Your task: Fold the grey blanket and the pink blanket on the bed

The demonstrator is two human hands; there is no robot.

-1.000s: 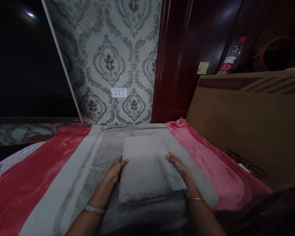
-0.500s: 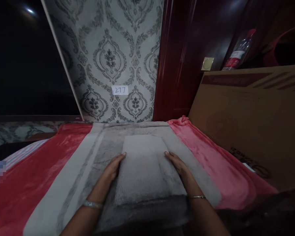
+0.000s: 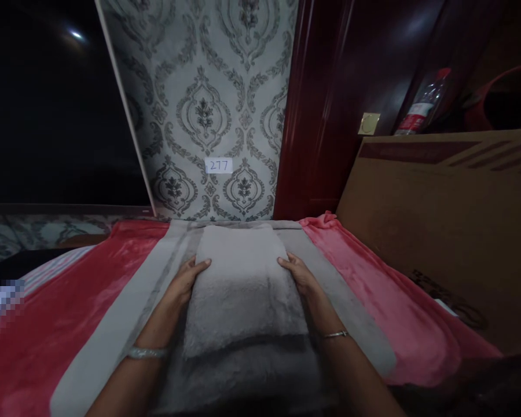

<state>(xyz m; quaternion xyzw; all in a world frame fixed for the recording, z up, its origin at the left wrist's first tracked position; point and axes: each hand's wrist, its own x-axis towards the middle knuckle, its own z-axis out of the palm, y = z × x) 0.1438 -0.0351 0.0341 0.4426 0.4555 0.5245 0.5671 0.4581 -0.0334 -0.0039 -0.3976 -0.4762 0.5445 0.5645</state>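
Note:
A folded grey towel (image 3: 243,272), soft and fluffy, is between my hands over the middle of a grey blanket. My left hand (image 3: 187,279) grips its left edge, thumb lying on top and the other fingers mostly hidden beneath. At the right edge, my right hand (image 3: 301,274) grips the towel the same way. The towel's near part is darker and shows a fold line. Under it spreads the grey blanket (image 3: 125,301), bordered in red and pink.
A patterned wall with a paper label (image 3: 219,165) rises behind the blanket. To the left is a large black screen (image 3: 56,116). On the right stands a cardboard box (image 3: 438,220), with a plastic bottle (image 3: 421,107) above its top edge. Striped cloth (image 3: 56,269) lies far left.
My hands and the towel have moved left and a little toward the wall. My thumbs now reach further over the towel's top. The camera view has shifted slightly.

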